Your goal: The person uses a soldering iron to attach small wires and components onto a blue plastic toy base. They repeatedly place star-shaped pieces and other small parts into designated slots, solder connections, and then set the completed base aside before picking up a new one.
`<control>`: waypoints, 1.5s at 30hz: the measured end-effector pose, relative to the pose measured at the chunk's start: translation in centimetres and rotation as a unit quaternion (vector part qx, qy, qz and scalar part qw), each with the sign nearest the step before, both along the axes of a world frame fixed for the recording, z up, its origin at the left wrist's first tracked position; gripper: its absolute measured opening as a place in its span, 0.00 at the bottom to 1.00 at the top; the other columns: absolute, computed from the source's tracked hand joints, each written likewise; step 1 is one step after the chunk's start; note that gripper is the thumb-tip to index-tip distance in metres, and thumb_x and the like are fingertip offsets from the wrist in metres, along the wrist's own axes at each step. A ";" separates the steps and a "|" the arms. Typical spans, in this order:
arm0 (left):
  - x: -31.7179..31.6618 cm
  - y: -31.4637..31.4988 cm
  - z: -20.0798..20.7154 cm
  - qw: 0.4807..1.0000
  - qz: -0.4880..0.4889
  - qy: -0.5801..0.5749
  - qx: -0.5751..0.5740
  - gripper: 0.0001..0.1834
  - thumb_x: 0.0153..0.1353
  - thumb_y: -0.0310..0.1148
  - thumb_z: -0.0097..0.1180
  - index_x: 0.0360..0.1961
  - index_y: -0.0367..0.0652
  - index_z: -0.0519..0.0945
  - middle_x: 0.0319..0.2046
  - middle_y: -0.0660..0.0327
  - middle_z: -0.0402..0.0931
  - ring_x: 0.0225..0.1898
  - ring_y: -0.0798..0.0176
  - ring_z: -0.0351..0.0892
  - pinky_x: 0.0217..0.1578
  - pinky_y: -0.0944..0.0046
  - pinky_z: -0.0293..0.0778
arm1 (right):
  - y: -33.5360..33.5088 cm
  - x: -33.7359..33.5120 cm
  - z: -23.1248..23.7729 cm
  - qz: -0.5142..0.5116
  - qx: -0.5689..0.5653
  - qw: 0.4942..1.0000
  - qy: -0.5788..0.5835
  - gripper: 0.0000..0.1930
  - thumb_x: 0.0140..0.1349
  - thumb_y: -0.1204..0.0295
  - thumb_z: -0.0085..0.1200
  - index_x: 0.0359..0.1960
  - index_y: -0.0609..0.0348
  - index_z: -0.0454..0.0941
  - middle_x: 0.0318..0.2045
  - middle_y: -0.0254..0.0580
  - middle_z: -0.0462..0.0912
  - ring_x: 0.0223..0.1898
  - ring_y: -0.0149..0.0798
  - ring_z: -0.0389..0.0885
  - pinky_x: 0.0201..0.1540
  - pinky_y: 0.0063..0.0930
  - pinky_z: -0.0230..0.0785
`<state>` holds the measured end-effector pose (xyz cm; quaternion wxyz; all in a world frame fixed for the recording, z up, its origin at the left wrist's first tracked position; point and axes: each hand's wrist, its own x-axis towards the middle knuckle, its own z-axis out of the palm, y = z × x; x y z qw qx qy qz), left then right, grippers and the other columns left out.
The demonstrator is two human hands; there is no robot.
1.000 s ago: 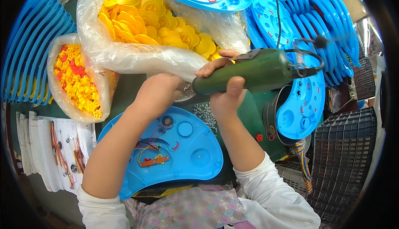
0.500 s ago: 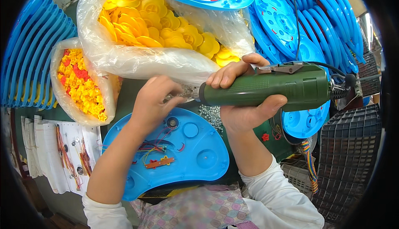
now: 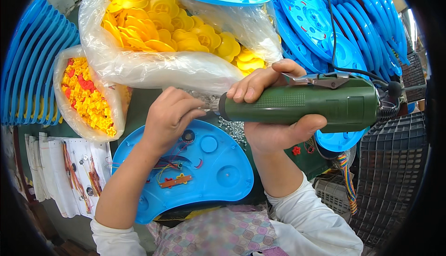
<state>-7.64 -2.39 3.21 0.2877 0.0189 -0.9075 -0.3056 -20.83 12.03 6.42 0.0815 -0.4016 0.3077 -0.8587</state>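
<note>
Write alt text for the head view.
The right hand holds a green electric screwdriver, its tip meeting the left hand above a blue plastic panel. Bags of yellow parts lie behind.

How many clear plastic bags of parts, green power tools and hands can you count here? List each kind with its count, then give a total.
Clear plastic bags of parts: 2, the large bag and the small bag
Green power screwdriver: 1
Hands: 2, left hand and right hand
Total: 5
</note>
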 end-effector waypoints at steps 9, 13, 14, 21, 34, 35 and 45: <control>-1.2 0.1 2.0 0.999 -0.034 0.003 -0.038 0.10 0.51 0.30 0.73 0.35 0.44 0.84 0.33 0.59 0.80 0.38 0.50 0.79 0.41 0.54 0.76 | 1.5 -1.0 0.3 0.006 0.016 1.000 -0.007 0.53 0.60 0.18 0.37 0.62 0.61 0.68 0.28 0.43 0.78 0.30 0.39 0.80 0.38 0.41 0.80; -2.2 -2.3 1.1 0.985 -0.023 -0.169 -0.003 0.08 0.55 0.32 0.70 0.34 0.44 0.85 0.36 0.55 0.81 0.41 0.48 0.80 0.45 0.51 0.77 | 2.0 -1.9 0.6 -0.023 0.032 0.999 0.000 0.54 0.59 0.18 0.38 0.61 0.63 0.68 0.28 0.43 0.78 0.30 0.39 0.80 0.38 0.41 0.80; -2.6 -2.1 0.9 0.983 -0.013 -0.181 -0.035 0.08 0.55 0.32 0.70 0.35 0.43 0.85 0.35 0.54 0.81 0.41 0.47 0.80 0.46 0.51 0.77 | 2.2 -2.2 0.8 -0.024 0.028 0.999 0.005 0.54 0.59 0.18 0.39 0.61 0.63 0.68 0.27 0.43 0.78 0.29 0.39 0.80 0.38 0.41 0.80; -4.3 -0.4 0.1 0.962 0.021 -0.255 -0.099 0.10 0.57 0.34 0.66 0.36 0.39 0.87 0.33 0.50 0.81 0.41 0.43 0.81 0.45 0.47 0.77 | 2.1 -0.8 1.6 -0.003 0.056 0.997 -0.043 0.55 0.59 0.18 0.39 0.61 0.65 0.67 0.26 0.43 0.78 0.28 0.39 0.79 0.37 0.39 0.80; -4.3 -0.9 -0.3 0.971 0.008 -0.239 -0.013 0.06 0.56 0.28 0.61 0.32 0.36 0.84 0.34 0.45 0.83 0.40 0.39 0.84 0.45 0.45 0.79 | 1.8 3.1 0.6 0.055 0.219 0.974 -0.007 0.53 0.58 0.20 0.46 0.58 0.65 0.65 0.28 0.44 0.78 0.30 0.38 0.81 0.39 0.35 0.81; -4.2 -0.8 -0.2 0.971 0.012 -0.238 0.011 0.06 0.56 0.27 0.61 0.33 0.36 0.83 0.35 0.45 0.83 0.40 0.39 0.83 0.45 0.46 0.79 | 1.8 3.1 0.5 0.048 0.222 0.974 -0.003 0.52 0.58 0.20 0.46 0.58 0.65 0.65 0.28 0.44 0.78 0.31 0.38 0.81 0.39 0.36 0.81; 2.3 1.5 2.6 0.987 0.040 -0.113 0.111 0.07 0.58 0.18 0.60 0.38 0.37 0.79 0.37 0.50 0.76 0.41 0.44 0.80 0.43 0.53 0.77 | 1.5 3.1 -0.7 0.052 0.210 0.976 -0.011 0.51 0.61 0.22 0.47 0.58 0.65 0.65 0.30 0.44 0.78 0.33 0.39 0.81 0.42 0.38 0.81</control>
